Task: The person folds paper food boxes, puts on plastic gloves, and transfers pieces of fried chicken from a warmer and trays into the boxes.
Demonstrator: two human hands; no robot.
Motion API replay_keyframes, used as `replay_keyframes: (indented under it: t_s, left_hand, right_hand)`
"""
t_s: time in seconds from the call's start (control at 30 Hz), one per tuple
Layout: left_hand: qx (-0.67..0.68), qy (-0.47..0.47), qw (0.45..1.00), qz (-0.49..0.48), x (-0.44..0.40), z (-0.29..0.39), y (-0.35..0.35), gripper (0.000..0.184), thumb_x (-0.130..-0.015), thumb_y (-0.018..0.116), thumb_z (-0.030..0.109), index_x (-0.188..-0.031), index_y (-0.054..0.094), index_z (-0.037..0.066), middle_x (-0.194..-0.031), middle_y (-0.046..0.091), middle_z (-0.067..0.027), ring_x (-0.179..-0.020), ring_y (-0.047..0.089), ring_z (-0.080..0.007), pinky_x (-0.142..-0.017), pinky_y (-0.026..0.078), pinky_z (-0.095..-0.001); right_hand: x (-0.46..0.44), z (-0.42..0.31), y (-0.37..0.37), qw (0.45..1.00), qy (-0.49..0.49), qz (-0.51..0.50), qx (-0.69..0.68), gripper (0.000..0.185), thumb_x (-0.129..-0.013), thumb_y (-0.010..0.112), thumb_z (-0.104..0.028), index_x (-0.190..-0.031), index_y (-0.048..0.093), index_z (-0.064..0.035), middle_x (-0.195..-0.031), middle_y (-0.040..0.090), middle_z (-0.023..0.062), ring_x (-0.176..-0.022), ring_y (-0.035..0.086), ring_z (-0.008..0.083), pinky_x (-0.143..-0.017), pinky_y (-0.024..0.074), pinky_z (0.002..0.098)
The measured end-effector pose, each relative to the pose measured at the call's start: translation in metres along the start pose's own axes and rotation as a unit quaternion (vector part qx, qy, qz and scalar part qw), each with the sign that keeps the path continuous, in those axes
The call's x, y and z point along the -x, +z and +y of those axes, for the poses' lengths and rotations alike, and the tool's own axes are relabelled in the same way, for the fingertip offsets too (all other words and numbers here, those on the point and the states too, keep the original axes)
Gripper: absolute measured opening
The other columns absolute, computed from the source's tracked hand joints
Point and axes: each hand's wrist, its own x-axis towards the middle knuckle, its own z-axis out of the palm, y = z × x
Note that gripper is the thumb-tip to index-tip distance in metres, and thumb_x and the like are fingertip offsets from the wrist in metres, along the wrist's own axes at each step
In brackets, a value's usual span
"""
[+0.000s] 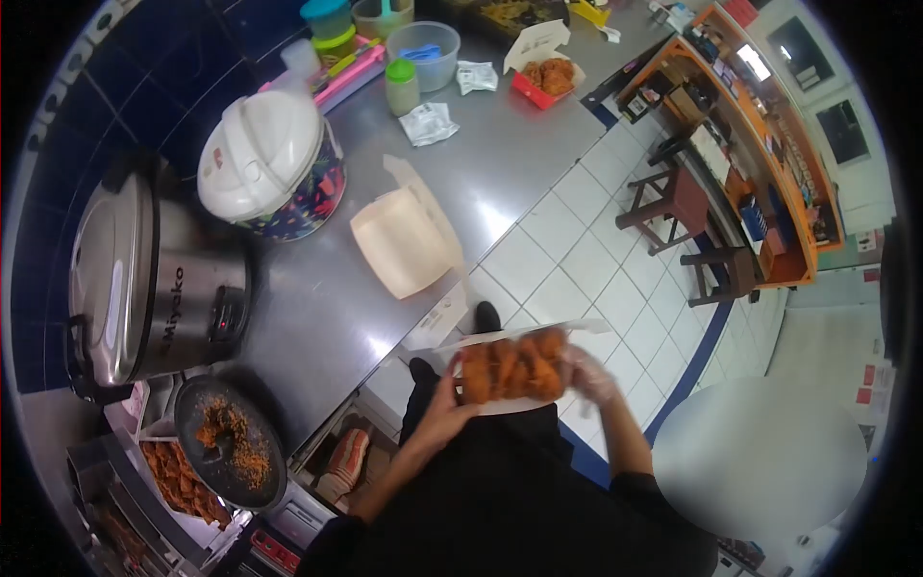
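Note:
In front of my body is an open paper takeaway box [527, 408] filled with several pieces of fried chicken [514, 365]. My left hand [448, 412] grips the box by its left end, fingers partly hidden beneath it. My right hand [590, 375], in a clear plastic glove, is closed at the right end of the box, close against the chicken; some of its fingertips are hard to make out. Another open, unfilled paper box [404, 245] rests on the metal counter [327, 332], ahead and to the left.
At left stand a Miyako rice cooker [197, 279] and a lidded floral container [279, 168]. Below them are a dark pan [255, 423] with crumbs and a tray of fried chicken [178, 481]. A red box of chicken [543, 87] sits farther back. Stools [678, 212] stand across the tiled floor.

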Motion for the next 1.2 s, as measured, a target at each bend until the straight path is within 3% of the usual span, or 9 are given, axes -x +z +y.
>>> replay_keyframes:
  t_s: [0.27, 0.37, 0.6, 0.7, 0.8, 0.87, 1.03, 1.13, 1.2]
  left_hand:
    - [0.219, -0.024, 0.975, -0.009, -0.203, 0.052, 0.103, 0.098, -0.079, 0.062, -0.009, -0.16, 0.013, 0.015, -0.133, 0.047, -0.0137, -0.114, 0.057, -0.0232, -0.091, 0.054, -0.033]
    - [0.217, 0.033, 0.964, 0.15, -0.28, 0.08, 0.106, 0.092, -0.08, 0.062, -0.006, -0.158, 0.019, 0.016, -0.128, 0.051, -0.011, -0.112, 0.059, -0.0221, -0.088, 0.056, -0.0361]
    - [0.24, 0.05, 0.937, 0.249, -0.42, 0.151, 0.077, 0.082, -0.085, 0.06, -0.007, -0.155, 0.02, 0.009, -0.135, 0.05, -0.0135, -0.116, 0.058, -0.0278, -0.097, 0.053, -0.0429]
    - [0.27, 0.073, 0.918, 0.282, -0.458, 0.155, 0.083, 0.077, -0.089, 0.066, 0.001, -0.152, 0.023, 0.003, -0.138, 0.046, -0.0177, -0.119, 0.056, -0.0283, -0.105, 0.049, -0.0436]
    - [0.255, 0.087, 0.917, 0.293, -0.452, 0.174, 0.105, 0.078, -0.09, 0.071, 0.008, -0.152, 0.024, 0.003, -0.14, 0.045, -0.0186, -0.119, 0.056, -0.0279, -0.102, 0.05, -0.043]
    - [0.067, 0.079, 0.931, 0.35, -0.443, 0.141, 0.113, 0.066, -0.094, 0.07, 0.018, -0.148, 0.036, 0.002, -0.13, 0.054, -0.0152, -0.107, 0.06, -0.0233, -0.093, 0.051, -0.0357]
    - [-0.091, 0.142, 0.965, 0.199, -0.268, 0.093, 0.142, 0.024, -0.099, 0.061, 0.023, -0.111, 0.062, 0.002, -0.103, 0.065, -0.0108, -0.097, 0.064, -0.0211, -0.081, 0.052, -0.0373]
    - [-0.302, 0.379, 0.803, 0.348, -0.136, 0.121, 0.14, 0.039, -0.089, 0.071, 0.037, -0.103, 0.061, 0.003, -0.095, 0.062, -0.0105, -0.081, 0.064, -0.0314, -0.071, 0.054, -0.0395]
    - [-0.339, 0.361, 0.736, 0.462, -0.079, 0.124, 0.13, 0.037, -0.088, 0.071, 0.037, -0.101, 0.061, 0.003, -0.094, 0.062, -0.0102, -0.078, 0.064, -0.0313, -0.069, 0.054, -0.0386]
  right_hand:
    - [-0.122, -0.225, -0.121, 0.944, -0.011, 0.034, 0.327, 0.076, -0.087, 0.064, -0.065, -0.128, 0.06, -0.0011, -0.107, 0.065, 0.0088, -0.099, 0.063, 0.0213, -0.084, 0.0531, 0.038]
    - [-0.244, -0.309, -0.138, 0.91, 0.0, -0.052, 0.412, 0.075, -0.085, 0.065, -0.067, -0.122, 0.067, -0.0013, -0.101, 0.066, 0.0076, -0.094, 0.062, 0.0187, -0.081, 0.0514, 0.0338]
    - [-0.367, -0.401, -0.123, 0.953, -0.149, -0.098, 0.245, 0.052, -0.091, 0.065, -0.055, -0.105, 0.069, -0.0051, -0.083, 0.062, 0.0024, -0.077, 0.057, 0.0119, -0.066, 0.0456, 0.0291]
    - [-0.316, -0.418, -0.151, 0.891, -0.222, 0.113, 0.38, 0.053, -0.094, 0.063, -0.051, -0.115, 0.069, -0.0021, -0.091, 0.066, 0.0044, -0.075, 0.057, 0.0106, -0.064, 0.0472, 0.027]
    - [-0.262, -0.384, -0.176, 0.909, -0.244, 0.052, 0.333, 0.057, -0.096, 0.061, -0.052, -0.12, 0.067, -0.0004, -0.094, 0.069, 0.0067, -0.075, 0.06, 0.0122, -0.063, 0.0479, 0.0264]
    - [-0.22, -0.363, -0.147, 0.932, -0.207, -0.035, 0.294, 0.053, -0.099, 0.057, -0.048, -0.122, 0.065, -0.0009, -0.093, 0.067, 0.0079, -0.075, 0.061, 0.0144, -0.063, 0.0481, 0.0266]
    - [-0.164, -0.275, -0.025, 0.943, -0.286, -0.169, -0.005, 0.066, -0.098, 0.055, -0.05, -0.141, 0.044, -0.0017, -0.127, 0.058, 0.0202, -0.11, 0.06, 0.0301, -0.081, 0.053, 0.0401]
    - [-0.128, -0.232, 0.091, 0.925, -0.257, -0.275, -0.049, 0.071, -0.098, 0.05, -0.054, -0.148, 0.035, -0.0055, -0.14, 0.049, 0.0248, -0.117, 0.057, 0.0336, -0.089, 0.0523, 0.0472]
    - [-0.103, -0.198, 0.161, 0.901, -0.25, -0.348, -0.066, 0.073, -0.098, 0.049, -0.054, -0.152, 0.031, -0.0093, -0.145, 0.045, 0.0255, -0.122, 0.055, 0.0352, -0.094, 0.0507, 0.0514]
